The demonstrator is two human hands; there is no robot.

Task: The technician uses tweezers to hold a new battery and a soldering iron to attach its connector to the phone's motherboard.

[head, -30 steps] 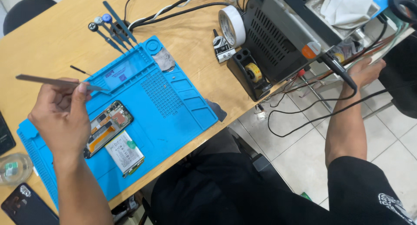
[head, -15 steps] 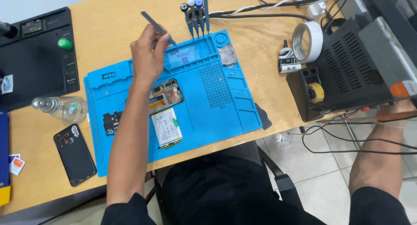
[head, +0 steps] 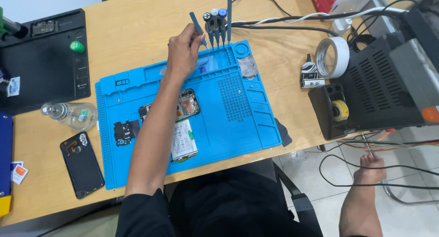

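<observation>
I look down on a wooden surface point(head: 137, 31) with a large blue work mat point(head: 238, 122) in the middle. At the right, a black boxy machine point(head: 388, 86) is cut off by the frame edge, with dark cables point(head: 366, 173) trailing off below it. At the far left a black pad point(head: 45, 67) lies flat, and its left side is also cropped.

On the mat an opened phone point(head: 187, 104) shows its inner boards. My left forearm crosses over it and hides its left part. A loose battery point(head: 184, 141) lies just below it, and a small dark phone part point(head: 122, 131) sits to the left.

My left hand point(head: 183, 54) reaches to the top edge of the mat, fingers pinched together on slim grey tweezers point(head: 197, 26). Just beside them a row of small screwdrivers point(head: 217, 24) lies on the wood.

My right hand point(head: 371, 169) hangs low beyond the surface edge, near the cables. I cannot tell whether its fingers are apart or closed on anything.

Smaller things: a roll of white tape point(head: 331, 57), a dark phone back cover point(head: 82, 164), and a clear plastic bottle point(head: 71, 114) lying on its side. Its contents are too faint to make out.
</observation>
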